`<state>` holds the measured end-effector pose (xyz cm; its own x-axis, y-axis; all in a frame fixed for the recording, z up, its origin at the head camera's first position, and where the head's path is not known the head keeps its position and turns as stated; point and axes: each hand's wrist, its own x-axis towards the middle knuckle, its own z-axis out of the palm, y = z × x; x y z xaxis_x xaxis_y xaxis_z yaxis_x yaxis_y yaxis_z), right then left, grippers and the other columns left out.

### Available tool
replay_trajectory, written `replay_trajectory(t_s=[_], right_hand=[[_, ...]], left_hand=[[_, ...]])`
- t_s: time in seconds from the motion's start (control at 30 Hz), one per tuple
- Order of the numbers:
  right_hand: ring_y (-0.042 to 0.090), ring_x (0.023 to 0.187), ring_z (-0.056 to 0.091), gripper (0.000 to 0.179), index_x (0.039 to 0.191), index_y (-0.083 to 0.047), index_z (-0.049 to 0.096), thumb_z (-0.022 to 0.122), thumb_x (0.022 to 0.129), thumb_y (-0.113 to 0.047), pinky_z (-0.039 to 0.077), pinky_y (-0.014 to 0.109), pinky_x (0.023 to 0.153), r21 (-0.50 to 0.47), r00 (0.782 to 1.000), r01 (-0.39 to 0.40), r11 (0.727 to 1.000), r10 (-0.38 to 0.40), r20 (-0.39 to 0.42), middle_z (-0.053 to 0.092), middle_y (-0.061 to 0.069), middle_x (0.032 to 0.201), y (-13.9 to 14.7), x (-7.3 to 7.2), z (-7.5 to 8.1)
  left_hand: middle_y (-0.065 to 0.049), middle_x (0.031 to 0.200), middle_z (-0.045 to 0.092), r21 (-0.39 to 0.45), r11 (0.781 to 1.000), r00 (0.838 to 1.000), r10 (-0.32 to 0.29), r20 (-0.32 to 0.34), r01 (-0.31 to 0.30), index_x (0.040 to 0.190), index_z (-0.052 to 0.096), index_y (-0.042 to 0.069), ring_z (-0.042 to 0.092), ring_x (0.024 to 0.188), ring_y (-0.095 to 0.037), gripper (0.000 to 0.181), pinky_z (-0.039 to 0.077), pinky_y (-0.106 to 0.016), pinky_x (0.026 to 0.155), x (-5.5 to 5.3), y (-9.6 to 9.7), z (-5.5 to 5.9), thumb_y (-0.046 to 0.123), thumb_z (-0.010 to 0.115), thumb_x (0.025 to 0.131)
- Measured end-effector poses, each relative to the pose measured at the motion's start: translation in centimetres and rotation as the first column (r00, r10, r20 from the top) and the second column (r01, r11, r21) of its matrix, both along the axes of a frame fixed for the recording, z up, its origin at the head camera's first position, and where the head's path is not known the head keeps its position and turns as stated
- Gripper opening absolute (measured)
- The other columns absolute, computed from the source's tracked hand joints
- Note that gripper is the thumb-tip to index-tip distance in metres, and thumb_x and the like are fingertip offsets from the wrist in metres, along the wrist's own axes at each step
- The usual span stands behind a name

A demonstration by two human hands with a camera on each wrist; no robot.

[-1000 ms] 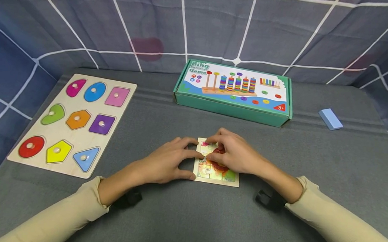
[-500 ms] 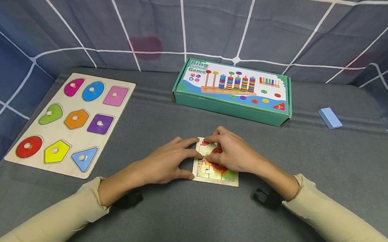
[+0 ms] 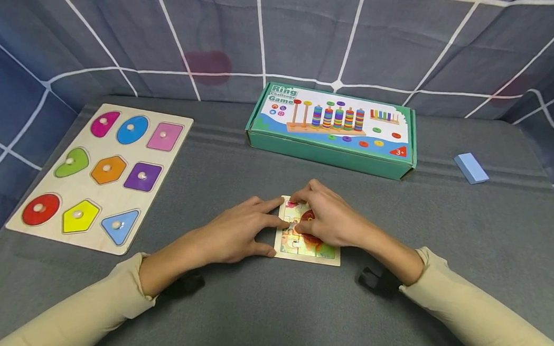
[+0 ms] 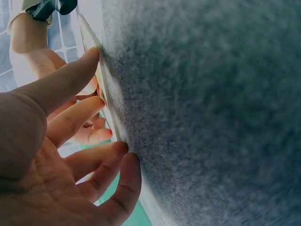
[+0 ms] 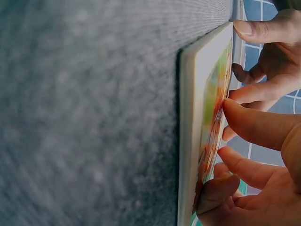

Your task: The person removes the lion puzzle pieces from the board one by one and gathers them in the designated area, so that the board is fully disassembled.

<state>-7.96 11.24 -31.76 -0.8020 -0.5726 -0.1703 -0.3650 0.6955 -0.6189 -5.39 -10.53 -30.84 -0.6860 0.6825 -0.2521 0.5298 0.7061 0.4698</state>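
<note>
A small jigsaw puzzle in a pale wooden frame lies flat on the grey cloth. Its pieces carry a red, orange and green picture, partly covered by fingers. My left hand spans the frame's left side, the thumb touching the near corner, one finger by the far corner and another reaching onto the pieces. From the right my right hand bends over the puzzle, with thumb and forefinger set apart on its face. In the right wrist view the right fingertips touch the puzzle surface, with no loose piece showing between them.
A pale shape board with several knobbed coloured shapes lies at left. Behind the puzzle stands a green ring game box. A light blue block sits at far right, and a dark gridded curtain hangs along the back.
My right wrist has shifted slightly to the left, with thumb and forefinger still on the puzzle. The left hand has stayed in place on the frame.
</note>
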Motion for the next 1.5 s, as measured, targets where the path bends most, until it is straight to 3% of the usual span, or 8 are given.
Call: replay_trajectory(t_s=[0.27, 0.77, 0.93, 1.13, 1.5], right_hand=[[0.022, 0.102, 0.052, 0.041, 0.122, -0.003, 0.060, 0.077, 0.086, -0.009, 0.044, 0.044, 0.090, -0.036, 1.000, -0.016, 0.999, 0.015, -0.005, 0.054, 0.008, 0.115, 0.06, -0.07, -0.23], [0.020, 0.090, 0.051, 0.044, 0.127, -0.003, 0.064, 0.077, 0.085, -0.007, 0.043, 0.037, 0.078, -0.049, 1.000, -0.002, 0.999, 0.001, -0.020, 0.056, 0.005, 0.108, -0.16, -0.24, -0.12], [0.019, 0.090, 0.053, 0.042, 0.128, -0.002, 0.064, 0.074, 0.087, -0.005, 0.045, 0.039, 0.081, -0.029, 0.997, -0.016, 0.999, 0.014, -0.074, 0.056, 0.006, 0.106, -0.24, -0.15, -0.23], [0.017, 0.083, 0.050, 0.041, 0.131, 0.001, 0.062, 0.068, 0.091, -0.002, 0.045, 0.035, 0.075, 0.020, 0.988, -0.058, 0.998, 0.060, -0.140, 0.053, 0.006, 0.103, -0.48, 0.04, -0.27], [0.018, 0.081, 0.050, 0.043, 0.135, 0.000, 0.059, 0.066, 0.093, -0.003, 0.043, 0.034, 0.073, -0.003, 0.992, -0.078, 0.997, 0.077, -0.095, 0.053, 0.005, 0.104, 0.00, -0.30, -0.42]], left_hand=[[-0.010, 0.159, 0.030, -0.014, 1.000, 1.000, -0.009, -0.012, 0.008, 0.137, 0.061, 0.023, 0.043, 0.126, -0.024, 0.057, 0.045, -0.046, 0.094, 0.08, -0.04, 0.01, 0.035, 0.080, 0.084], [-0.009, 0.159, 0.029, -0.007, 1.000, 1.000, -0.007, -0.021, 0.007, 0.137, 0.061, 0.023, 0.044, 0.123, -0.023, 0.058, 0.046, -0.045, 0.092, -0.01, -0.04, 0.00, 0.035, 0.080, 0.083], [-0.009, 0.159, 0.029, -0.002, 1.000, 1.000, -0.008, -0.023, 0.008, 0.136, 0.062, 0.023, 0.044, 0.124, -0.023, 0.058, 0.046, -0.045, 0.093, 0.00, -0.11, -0.06, 0.036, 0.080, 0.083], [-0.009, 0.159, 0.030, -0.011, 1.000, 1.000, 0.002, -0.014, -0.002, 0.136, 0.062, 0.023, 0.044, 0.123, -0.023, 0.057, 0.045, -0.045, 0.092, 0.02, -0.17, -0.08, 0.035, 0.080, 0.083], [-0.008, 0.160, 0.028, -0.011, 1.000, 1.000, 0.004, -0.010, -0.004, 0.137, 0.061, 0.024, 0.043, 0.125, -0.022, 0.058, 0.046, -0.045, 0.092, -0.01, -0.13, -0.05, 0.036, 0.080, 0.083]])
